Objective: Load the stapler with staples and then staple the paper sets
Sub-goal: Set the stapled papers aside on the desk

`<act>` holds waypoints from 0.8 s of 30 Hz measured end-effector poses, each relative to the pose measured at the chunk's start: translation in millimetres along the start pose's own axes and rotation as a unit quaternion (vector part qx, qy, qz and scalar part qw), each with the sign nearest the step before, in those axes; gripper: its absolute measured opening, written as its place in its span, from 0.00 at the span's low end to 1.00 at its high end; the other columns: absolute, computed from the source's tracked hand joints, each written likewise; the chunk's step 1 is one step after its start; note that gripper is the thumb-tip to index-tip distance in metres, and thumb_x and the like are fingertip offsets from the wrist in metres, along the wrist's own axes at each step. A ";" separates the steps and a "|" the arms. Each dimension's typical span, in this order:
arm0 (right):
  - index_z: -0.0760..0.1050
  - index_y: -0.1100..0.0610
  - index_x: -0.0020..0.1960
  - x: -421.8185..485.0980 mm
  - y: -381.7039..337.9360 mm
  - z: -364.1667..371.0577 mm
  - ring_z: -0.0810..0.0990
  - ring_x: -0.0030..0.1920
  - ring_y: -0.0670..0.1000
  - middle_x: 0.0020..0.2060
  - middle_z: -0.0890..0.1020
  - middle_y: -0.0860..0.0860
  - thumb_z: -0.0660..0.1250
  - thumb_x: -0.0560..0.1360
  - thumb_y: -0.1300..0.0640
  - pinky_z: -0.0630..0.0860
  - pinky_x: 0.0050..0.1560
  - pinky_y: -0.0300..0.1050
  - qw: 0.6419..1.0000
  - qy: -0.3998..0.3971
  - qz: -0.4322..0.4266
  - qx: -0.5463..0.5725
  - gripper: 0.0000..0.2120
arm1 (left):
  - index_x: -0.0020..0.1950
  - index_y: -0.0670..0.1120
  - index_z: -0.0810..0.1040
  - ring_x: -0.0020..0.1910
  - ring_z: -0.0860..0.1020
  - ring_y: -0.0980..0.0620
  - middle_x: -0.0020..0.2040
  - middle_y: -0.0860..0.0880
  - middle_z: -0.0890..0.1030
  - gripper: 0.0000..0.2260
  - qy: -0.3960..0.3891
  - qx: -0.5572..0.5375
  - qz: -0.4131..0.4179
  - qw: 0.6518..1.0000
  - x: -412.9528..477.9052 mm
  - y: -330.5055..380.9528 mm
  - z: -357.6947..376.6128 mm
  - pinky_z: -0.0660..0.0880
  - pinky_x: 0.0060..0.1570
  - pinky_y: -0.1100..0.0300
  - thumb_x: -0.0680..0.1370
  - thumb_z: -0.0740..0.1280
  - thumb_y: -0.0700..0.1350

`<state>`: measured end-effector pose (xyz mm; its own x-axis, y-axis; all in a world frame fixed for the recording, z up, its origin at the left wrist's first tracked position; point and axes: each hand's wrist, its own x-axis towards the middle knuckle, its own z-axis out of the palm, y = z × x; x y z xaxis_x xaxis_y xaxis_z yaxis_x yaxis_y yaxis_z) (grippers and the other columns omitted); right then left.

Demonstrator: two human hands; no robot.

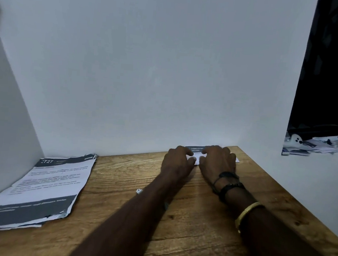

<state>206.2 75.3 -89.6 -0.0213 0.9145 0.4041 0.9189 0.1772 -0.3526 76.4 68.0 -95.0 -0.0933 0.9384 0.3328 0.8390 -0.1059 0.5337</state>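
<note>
A white side panel (4, 127) fills the left edge of the frame and meets a white back wall (148, 65). At lower left a stack of printed sheets (44, 186) lies flat on the wooden table (119, 176), its left edge against the panel. The top sheet has dark bands at head and foot and the number 2727 in its upper corner; the stack's right edges are ragged and uneven.

Right of the stack, on bare wood, a small white thing (139, 191) lies just beside the left forearm; it is too small to tell what it is.

Both forearms reach up from the bottom of the frame to the table's far right part. The left hand (176, 160) rests on a paper set (196, 149) that lies flat against the back wall. Its fingers are bent, with the thumb and forefinger close together on the sheet's white part; I cannot tell whether they pinch it or only press. The right hand (217, 162) lies just beside it, on the same set, knuckles up and fingers bent over the dark header; its grip cannot be told either.

The right wrist wears black bands (228, 183) and, lower down, a gold bangle (248, 213).

At upper right, past the wall's edge, is a dark opening (334, 70) with scattered clutter (314, 145) at its foot.
</note>
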 end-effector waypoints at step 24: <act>0.85 0.53 0.46 -90.5 -229.3 44.3 0.84 0.50 0.57 0.46 0.87 0.52 0.70 0.73 0.54 0.82 0.49 0.47 0.955 -0.164 -0.149 0.195 0.05 | 0.48 0.50 0.86 0.54 0.83 0.49 0.50 0.52 0.88 0.08 0.246 -0.091 -0.242 0.934 -125.9 -151.9 -168.8 0.76 0.56 0.57 0.73 0.69 0.42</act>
<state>-20.0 -31.9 -82.7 -0.4414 0.8552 0.2717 0.6364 0.5118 -0.5771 -129.9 -89.6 -86.7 -0.7108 0.6306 0.3117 0.5337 0.1949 0.8229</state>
